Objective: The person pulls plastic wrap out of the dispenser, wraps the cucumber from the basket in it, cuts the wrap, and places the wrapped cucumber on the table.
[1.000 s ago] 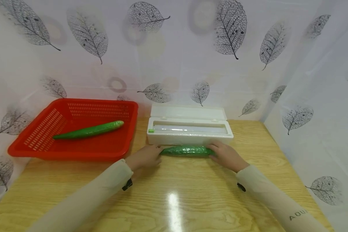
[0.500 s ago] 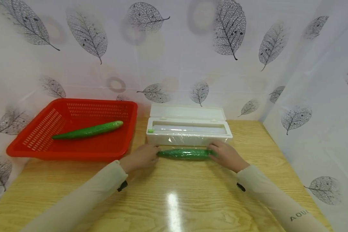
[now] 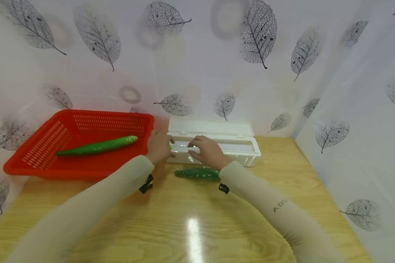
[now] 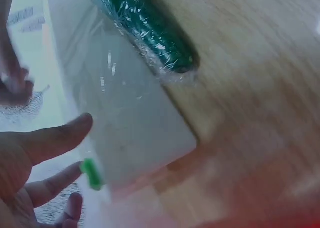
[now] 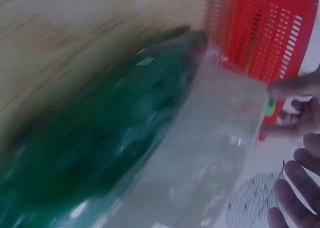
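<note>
A white cling film dispenser (image 3: 236, 159) stands at the back with its lid raised. Its clear film stretches down the front to a film-wrapped cucumber (image 3: 197, 173) lying on the table before it. At the dispenser's left end is my left hand (image 3: 159, 147), thumb and fingers spread. In the left wrist view a fingertip meets the small green slider (image 4: 92, 174), while the thumb is apart from it. Over the dispenser's left half hovers my right hand (image 3: 208, 149), fingers loosely bent and holding nothing. The right forearm hides the cucumber's right end.
Left of the dispenser stands a red basket (image 3: 75, 178) with an unwrapped cucumber (image 3: 97, 146) inside. The wooden table (image 3: 190, 219) meets a leaf-patterned curtain (image 3: 197, 58) at the back and right.
Both hands have let go of the wrapped cucumber and moved up to the dispenser, the right one also leftward. The cucumber had come slightly toward me, drawing film down.
</note>
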### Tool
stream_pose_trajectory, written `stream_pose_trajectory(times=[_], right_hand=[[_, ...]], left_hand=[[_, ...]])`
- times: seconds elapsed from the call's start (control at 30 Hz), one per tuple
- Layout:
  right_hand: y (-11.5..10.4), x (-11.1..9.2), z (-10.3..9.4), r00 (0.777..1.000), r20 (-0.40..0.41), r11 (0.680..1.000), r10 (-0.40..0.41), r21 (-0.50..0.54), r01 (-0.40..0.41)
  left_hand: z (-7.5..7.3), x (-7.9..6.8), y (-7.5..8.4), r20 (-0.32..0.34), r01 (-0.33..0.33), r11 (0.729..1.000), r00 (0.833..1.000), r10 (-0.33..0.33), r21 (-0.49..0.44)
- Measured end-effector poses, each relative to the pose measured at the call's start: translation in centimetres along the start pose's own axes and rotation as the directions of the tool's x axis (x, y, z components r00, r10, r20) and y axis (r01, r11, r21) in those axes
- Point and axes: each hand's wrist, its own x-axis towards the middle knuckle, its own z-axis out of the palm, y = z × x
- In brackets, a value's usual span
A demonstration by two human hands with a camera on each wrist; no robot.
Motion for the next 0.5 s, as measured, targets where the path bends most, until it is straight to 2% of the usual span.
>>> stream_pose_trajectory(times=[0.1, 0.2, 0.33, 0.5], right_hand=[[-1.5, 2.3, 1.4, 0.999, 0.033, 0.999, 0.032, 0.012, -0.033], [-2.5, 3.8, 2.5, 0.999, 0.025, 0.999, 0.024, -0.032, -0.023], [-2.9, 4.9, 3.6, 1.000, -0.012, 0.991, 0.012, -0.132, -0.014], [-3.0, 5.7, 4.1, 0.999, 0.020, 0.984, 0.025, -0.175, -0.021]], left_hand=[[0.6, 0.3, -0.1, -0.003, 0.047, 0.999, 0.999, -0.047, -0.003], [1.0, 0.4, -0.3, -0.024, 0.076, 0.997, 0.997, -0.076, -0.008], [1.4, 0.8, -0.4, -0.045, 0.092, 0.995, 0.995, -0.094, -0.039], [1.8, 1.1, -0.6, -0.049, 0.099, 0.993, 0.994, -0.102, -0.063]])
